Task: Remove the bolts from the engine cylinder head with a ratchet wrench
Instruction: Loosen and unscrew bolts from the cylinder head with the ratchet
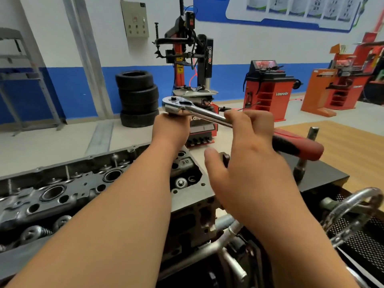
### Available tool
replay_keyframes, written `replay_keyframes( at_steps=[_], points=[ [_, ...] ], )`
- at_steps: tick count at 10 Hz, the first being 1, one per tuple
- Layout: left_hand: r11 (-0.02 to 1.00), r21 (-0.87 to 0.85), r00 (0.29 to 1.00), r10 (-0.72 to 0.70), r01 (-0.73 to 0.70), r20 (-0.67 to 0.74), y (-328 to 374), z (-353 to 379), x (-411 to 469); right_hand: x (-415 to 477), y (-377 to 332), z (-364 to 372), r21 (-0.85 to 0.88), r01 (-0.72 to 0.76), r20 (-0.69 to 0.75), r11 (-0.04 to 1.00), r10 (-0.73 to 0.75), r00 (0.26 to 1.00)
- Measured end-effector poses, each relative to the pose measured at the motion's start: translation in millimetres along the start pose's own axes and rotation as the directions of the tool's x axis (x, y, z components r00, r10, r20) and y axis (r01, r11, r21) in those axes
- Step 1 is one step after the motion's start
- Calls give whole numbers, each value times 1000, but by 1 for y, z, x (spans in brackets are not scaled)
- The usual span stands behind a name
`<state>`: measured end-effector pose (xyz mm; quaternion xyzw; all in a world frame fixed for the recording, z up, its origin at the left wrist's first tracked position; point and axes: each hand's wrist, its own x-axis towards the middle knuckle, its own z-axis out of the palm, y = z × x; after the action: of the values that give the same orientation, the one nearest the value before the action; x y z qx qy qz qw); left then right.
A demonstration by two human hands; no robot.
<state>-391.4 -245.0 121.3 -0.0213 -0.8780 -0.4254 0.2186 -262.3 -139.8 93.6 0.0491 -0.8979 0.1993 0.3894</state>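
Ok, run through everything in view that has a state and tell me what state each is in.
ratchet wrench: raised in the air, held by both hands, on no bolt.
left hand: grips the wrench's head from below.
right hand: fingers curled over the wrench's shaft.
cylinder head: uncovered, top side exposed.
bolt: looks still seated in the cylinder head.
tyres: stacked.

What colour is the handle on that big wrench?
The wrench handle is red and black; the head view shows it best, beyond the right hand.
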Motion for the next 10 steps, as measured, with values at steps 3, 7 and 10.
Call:
replay_keyframes(
  at_steps=[3,7,10],
  points=[
    [850,-474,973,-197,229,117,-8,7,1,144,44,74,-88,-179,215,980,194,957],
    [827,-506,970,-193,243,150,-10,5,6,187,20,113,65,-61,413,996,29,910],
    [856,-481,981,-184,190,61,-7,9,6,44,32,14,-124,-52,101,991,65,993]
  ],
)
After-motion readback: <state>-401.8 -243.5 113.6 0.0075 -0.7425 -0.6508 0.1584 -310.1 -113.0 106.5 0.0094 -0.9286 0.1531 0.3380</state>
